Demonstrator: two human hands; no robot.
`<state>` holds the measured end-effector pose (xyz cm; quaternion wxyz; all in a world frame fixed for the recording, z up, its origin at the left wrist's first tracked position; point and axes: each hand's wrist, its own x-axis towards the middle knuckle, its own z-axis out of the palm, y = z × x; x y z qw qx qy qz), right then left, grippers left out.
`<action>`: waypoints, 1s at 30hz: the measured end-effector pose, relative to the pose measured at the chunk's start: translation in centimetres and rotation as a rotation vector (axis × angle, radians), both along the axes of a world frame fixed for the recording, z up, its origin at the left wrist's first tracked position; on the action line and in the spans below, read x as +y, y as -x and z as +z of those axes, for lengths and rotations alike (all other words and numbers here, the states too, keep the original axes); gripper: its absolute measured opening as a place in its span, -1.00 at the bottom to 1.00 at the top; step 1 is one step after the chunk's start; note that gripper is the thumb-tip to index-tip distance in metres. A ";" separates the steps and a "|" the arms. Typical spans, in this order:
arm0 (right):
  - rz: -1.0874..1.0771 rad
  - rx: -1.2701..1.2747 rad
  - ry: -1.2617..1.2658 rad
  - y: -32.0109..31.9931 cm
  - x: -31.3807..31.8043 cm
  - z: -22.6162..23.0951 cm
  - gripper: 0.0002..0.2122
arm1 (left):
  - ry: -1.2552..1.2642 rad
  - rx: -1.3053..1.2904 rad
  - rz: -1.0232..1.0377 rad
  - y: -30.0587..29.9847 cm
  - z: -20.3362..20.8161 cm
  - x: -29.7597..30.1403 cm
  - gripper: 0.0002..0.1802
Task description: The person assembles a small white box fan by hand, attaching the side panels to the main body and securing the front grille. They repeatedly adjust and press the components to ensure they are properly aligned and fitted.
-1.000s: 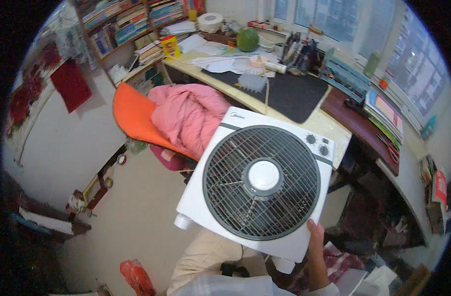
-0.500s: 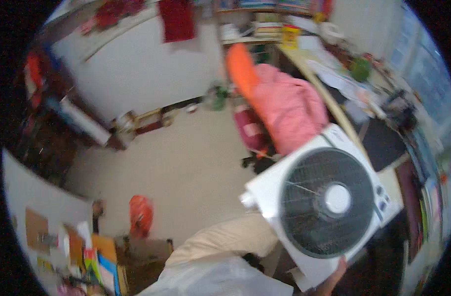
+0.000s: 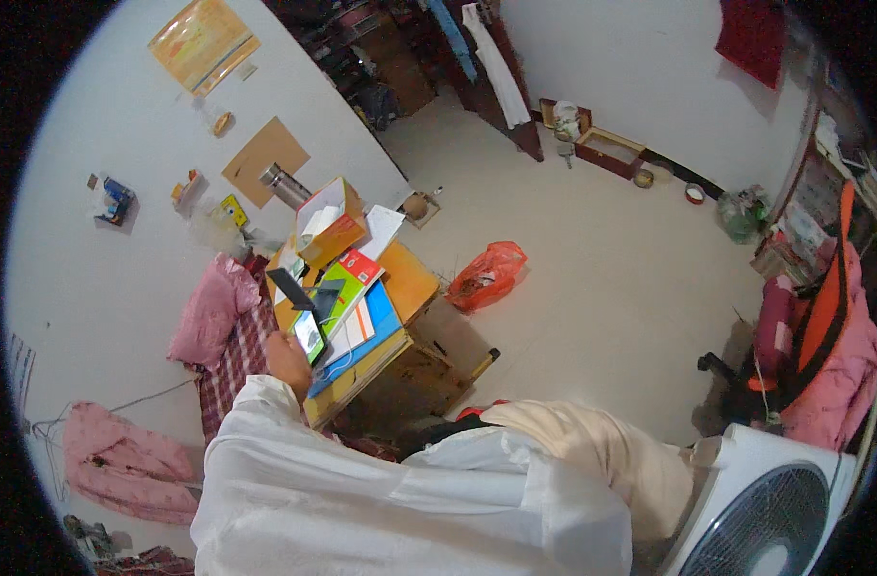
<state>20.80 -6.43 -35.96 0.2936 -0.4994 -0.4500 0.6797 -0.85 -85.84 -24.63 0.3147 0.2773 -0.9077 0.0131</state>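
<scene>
My left hand (image 3: 287,359), in a white sleeve, reaches to the near left edge of a small cluttered table. Its fingers look curled against the side of a smartphone (image 3: 310,337) with a lit screen, though they are partly hidden. A white cable (image 3: 339,363) runs beside the phone. Just beyond it stands a dark stand-like piece (image 3: 291,287), next to a green and red booklet (image 3: 354,278). At the lower right, a white box fan (image 3: 763,518) with a round dark grille is cut off by the picture's rim. My right hand is out of view.
On the small table (image 3: 410,280) are a blue folder (image 3: 381,312), an orange tissue box (image 3: 331,226) and a steel flask (image 3: 283,184). A red plastic bag (image 3: 488,276) lies on the floor beyond. A chair draped in pink cloth (image 3: 837,374) stands at the right.
My view has swung left, from the fan and desk to the small table. My left hand has come into sight at the phone; the hand at the fan's lower edge has left the picture.
</scene>
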 end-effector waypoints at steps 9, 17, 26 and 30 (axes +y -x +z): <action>0.139 0.014 0.017 5.3 -2.8 -0.2 -0.50 | -0.393 -0.283 -1.298 4.7 -1.3 33.0 -0.70; 0.163 -0.023 -0.050 5.6 -1.6 0.9 -0.48 | -0.900 -0.369 -2.237 5.6 -4.8 59.1 -0.69; 0.079 -0.098 -0.089 4.1 -1.0 1.7 -0.47 | -0.742 -0.247 -2.438 6.1 -3.2 69.4 -0.61; 0.066 -0.154 -0.099 4.1 -0.5 1.7 -0.46 | -0.882 -0.192 -2.457 5.8 -2.8 70.3 -0.49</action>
